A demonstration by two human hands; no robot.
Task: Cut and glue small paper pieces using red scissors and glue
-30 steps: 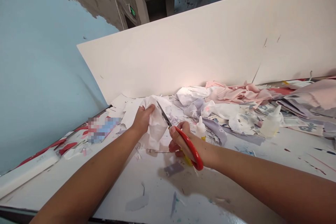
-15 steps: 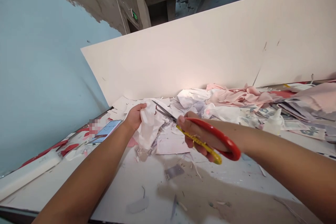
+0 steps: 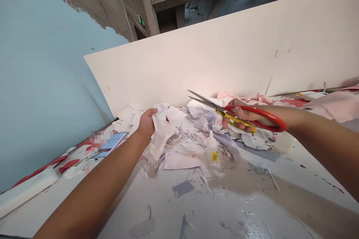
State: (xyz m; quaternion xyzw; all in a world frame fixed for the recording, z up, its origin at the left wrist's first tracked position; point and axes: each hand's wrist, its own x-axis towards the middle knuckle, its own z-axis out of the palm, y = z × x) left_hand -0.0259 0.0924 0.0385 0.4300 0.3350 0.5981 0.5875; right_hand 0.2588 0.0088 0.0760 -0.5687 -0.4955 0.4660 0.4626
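My left hand (image 3: 147, 122) is closed on a piece of white cloth (image 3: 162, 129), which hangs in folds to the right of the fingers over the table. A cut or gap shows near its upper part. My right hand (image 3: 240, 115) grips a pair of scissors (image 3: 254, 111) by the red and yellow handles. Their blades (image 3: 203, 99) point left and up, slightly parted, clear of the cloth. Below the scissors a small white squeeze bottle (image 3: 211, 146) with a yellow label stands upright on the table, beside a folded pale pink piece of fabric (image 3: 182, 160).
Fabric scraps and thin shreds (image 3: 190, 134) heap along the back of the table (image 3: 218, 205), against a white board (image 3: 179, 67). Pink cloth (image 3: 333, 106) lies at the right. A phone (image 3: 110, 145) and a long white object (image 3: 30, 190) are at the left, near the blue wall (image 3: 50, 82).
My right hand has moved right and up with the scissors, away from the white cloth, uncovering the squeeze bottle. My left hand keeps hold of the cloth, which is spread wider to the right.
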